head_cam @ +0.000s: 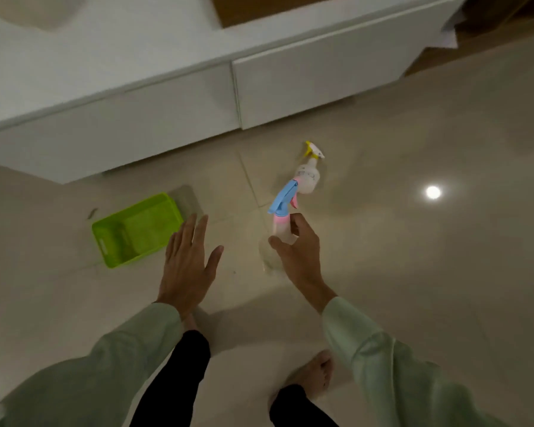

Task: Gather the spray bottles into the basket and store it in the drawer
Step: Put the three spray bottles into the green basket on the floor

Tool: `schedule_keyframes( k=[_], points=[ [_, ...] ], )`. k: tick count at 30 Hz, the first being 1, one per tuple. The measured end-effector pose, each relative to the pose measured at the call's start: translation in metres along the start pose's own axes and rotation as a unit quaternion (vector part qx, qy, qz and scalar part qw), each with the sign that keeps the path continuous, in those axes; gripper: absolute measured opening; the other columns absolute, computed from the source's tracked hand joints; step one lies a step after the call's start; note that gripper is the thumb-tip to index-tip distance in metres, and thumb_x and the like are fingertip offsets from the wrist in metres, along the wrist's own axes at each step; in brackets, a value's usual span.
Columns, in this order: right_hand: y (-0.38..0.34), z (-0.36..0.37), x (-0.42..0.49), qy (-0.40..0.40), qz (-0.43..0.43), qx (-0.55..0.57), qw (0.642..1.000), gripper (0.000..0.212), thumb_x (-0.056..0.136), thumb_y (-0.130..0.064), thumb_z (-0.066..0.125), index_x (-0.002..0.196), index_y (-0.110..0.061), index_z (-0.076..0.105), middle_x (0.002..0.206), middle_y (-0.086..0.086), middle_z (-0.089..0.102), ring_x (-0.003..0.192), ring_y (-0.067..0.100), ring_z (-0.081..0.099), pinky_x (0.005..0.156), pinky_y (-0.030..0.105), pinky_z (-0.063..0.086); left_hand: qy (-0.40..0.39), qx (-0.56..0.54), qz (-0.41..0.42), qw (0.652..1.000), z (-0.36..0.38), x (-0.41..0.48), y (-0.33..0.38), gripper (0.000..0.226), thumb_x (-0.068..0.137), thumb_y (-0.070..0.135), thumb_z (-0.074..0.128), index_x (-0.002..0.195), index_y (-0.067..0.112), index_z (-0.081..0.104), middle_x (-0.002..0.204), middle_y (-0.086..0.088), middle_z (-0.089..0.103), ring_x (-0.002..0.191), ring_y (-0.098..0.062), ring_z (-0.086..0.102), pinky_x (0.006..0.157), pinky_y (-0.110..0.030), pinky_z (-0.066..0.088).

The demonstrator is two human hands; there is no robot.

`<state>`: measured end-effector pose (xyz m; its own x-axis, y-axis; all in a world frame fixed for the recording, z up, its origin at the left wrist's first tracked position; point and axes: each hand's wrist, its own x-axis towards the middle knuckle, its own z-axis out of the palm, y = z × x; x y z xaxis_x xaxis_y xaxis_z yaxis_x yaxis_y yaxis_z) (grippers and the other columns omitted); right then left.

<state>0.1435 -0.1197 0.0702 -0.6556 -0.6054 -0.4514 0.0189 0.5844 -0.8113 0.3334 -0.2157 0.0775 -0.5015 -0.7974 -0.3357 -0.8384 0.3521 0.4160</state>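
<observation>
A lime-green basket [136, 231] sits empty on the tiled floor at the left. A clear spray bottle with a blue and pink trigger head [282, 200] stands right of it. My right hand [299, 254] has thumb and forefinger around this bottle's pink neck. Just behind it stands a white spray bottle with a yellow nozzle [309, 177]. My left hand [187, 263] hovers flat with fingers spread, just right of the basket and holding nothing. The low white cabinet's two drawer fronts [315, 78] are closed.
The white cabinet [105, 57] runs across the top of the view, above the basket and bottles. My bare feet [313, 371] and dark trouser legs are at the bottom. A ceiling light glares off the glossy floor [433, 192] at the right.
</observation>
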Motion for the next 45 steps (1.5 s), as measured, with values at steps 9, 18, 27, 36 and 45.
schedule_keyframes(
  k=[9,18,27,36,45],
  points=[
    [-0.068,0.179,0.009,-0.063,-0.091,-0.103,0.989,0.024,0.077,-0.016,0.077,0.099,-0.016,0.069,0.085,0.004,0.068,0.084,0.017,0.057,0.076,0.036,0.047,0.014,-0.034,-0.092,0.995,-0.068,0.017,-0.153,0.065,0.099,0.039,0.049,0.154,0.016,0.024,0.164,-0.007,0.020,0.151,-0.027,0.020,0.123,-0.046,0.020],
    [-0.047,0.322,0.044,-0.108,-0.128,-0.068,0.984,0.026,0.085,-0.001,0.070,0.109,-0.013,0.070,0.099,0.004,0.073,0.091,0.015,0.066,0.082,0.031,0.055,0.025,-0.039,-0.130,0.990,-0.067,0.055,-0.255,0.064,0.099,0.038,0.049,0.153,0.010,0.027,0.162,-0.013,0.023,0.150,-0.031,0.023,0.121,-0.049,0.022],
    [0.025,0.407,0.114,-0.165,-0.200,-0.147,0.955,0.021,0.083,0.005,0.065,0.100,-0.009,0.066,0.095,0.010,0.073,0.085,0.019,0.067,0.075,0.039,0.057,0.054,-0.073,-0.151,0.984,-0.006,0.107,-0.310,0.065,0.101,0.039,0.044,0.154,0.011,0.021,0.165,-0.011,0.014,0.152,-0.028,0.016,0.123,-0.048,0.018],
    [0.061,0.436,0.136,-0.206,-0.220,-0.206,0.931,0.032,0.078,0.011,0.056,0.103,-0.008,0.065,0.095,0.003,0.069,0.085,0.024,0.063,0.070,0.028,0.046,0.049,-0.074,-0.170,0.981,0.032,0.131,-0.334,0.065,0.100,0.038,0.047,0.154,0.010,0.023,0.164,-0.012,0.018,0.151,-0.030,0.019,0.121,-0.049,0.020],
    [0.048,0.410,0.134,-0.238,-0.185,-0.238,0.923,0.067,0.080,0.009,0.064,0.144,-0.005,0.047,0.135,0.016,0.060,0.124,0.035,0.056,0.096,0.039,0.048,0.055,-0.078,-0.160,0.982,0.008,0.134,-0.313,0.060,0.102,0.033,0.044,0.154,0.011,0.023,0.164,-0.011,0.018,0.151,-0.028,0.019,0.122,-0.047,0.021]
  ],
)
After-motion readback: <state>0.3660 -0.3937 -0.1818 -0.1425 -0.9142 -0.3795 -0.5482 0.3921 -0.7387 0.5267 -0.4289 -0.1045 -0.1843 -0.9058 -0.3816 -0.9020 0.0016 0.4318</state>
